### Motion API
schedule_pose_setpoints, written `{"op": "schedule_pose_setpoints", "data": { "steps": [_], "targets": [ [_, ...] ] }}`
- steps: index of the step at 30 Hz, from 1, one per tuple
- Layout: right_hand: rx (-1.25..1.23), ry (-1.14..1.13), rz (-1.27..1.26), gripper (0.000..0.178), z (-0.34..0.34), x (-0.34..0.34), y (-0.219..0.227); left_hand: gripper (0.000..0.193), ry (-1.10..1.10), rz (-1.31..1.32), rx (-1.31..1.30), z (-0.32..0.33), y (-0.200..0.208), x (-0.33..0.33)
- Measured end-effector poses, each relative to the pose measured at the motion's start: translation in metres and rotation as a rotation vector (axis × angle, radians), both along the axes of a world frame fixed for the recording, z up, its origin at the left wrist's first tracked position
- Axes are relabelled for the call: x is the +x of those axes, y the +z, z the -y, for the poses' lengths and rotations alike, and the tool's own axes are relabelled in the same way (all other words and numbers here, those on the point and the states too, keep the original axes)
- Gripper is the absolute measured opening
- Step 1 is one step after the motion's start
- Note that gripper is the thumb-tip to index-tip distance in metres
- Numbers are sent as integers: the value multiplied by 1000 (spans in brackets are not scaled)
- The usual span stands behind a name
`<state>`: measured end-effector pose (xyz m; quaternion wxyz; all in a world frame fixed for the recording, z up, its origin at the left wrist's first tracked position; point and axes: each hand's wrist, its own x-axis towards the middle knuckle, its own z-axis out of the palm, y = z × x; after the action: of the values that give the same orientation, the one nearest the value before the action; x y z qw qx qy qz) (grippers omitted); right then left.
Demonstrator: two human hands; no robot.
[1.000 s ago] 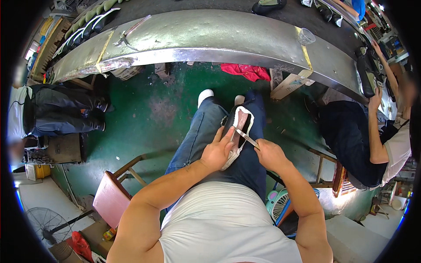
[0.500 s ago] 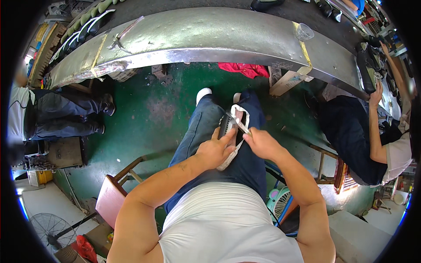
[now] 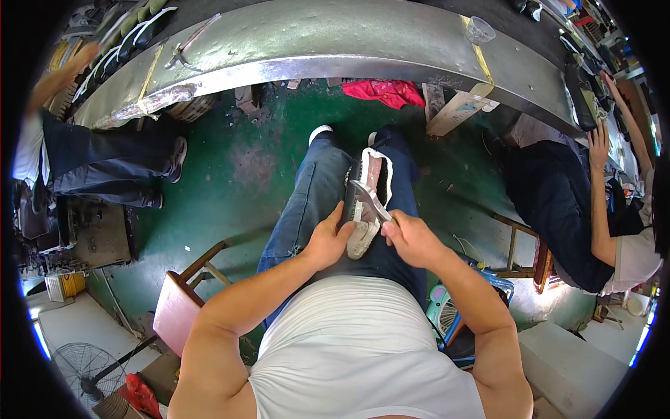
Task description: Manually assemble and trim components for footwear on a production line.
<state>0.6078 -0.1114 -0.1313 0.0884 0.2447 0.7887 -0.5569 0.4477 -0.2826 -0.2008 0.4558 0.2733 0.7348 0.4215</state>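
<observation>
A partly made shoe (image 3: 373,167) lies across my thighs, its underside up. It has a pinkish-brown inner board, a white edge along the right and a pale rounded end towards me. My left hand (image 3: 328,241) grips its left side, thumb near the pale end; some fingers are hidden beneath it. In my right hand (image 3: 412,241) is a metal tool (image 3: 373,199) with a curved, pointed head, held over the middle of the shoe. Whether it is a hammer or pincers I cannot tell.
A metal-topped bench (image 3: 314,42) curves ahead, with another metal tool (image 3: 185,52) and a clear plastic cup (image 3: 480,30) on it. Red cloth (image 3: 384,92) lies beneath. One person (image 3: 105,167) is at left, another (image 3: 558,209) at right. A stool (image 3: 178,311) stands left, a small fan (image 3: 440,311) right.
The shoe's pale end now shows more openly between my hands. My left hand has shifted left and nearer me, and the tool's head has dropped lower. The person at left has an arm raised.
</observation>
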Motion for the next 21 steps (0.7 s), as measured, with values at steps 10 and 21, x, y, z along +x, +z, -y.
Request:
{"op": "schedule_pose_setpoints", "data": {
  "steps": [10, 21],
  "targets": [
    [351, 137, 65, 41, 21, 21, -16, 94, -223, -191, -156, -8, 32, -7],
    [-155, -419, -39, 44, 21, 74, -27, 83, -161, -460, 247, -21, 80, -37]
  ]
}}
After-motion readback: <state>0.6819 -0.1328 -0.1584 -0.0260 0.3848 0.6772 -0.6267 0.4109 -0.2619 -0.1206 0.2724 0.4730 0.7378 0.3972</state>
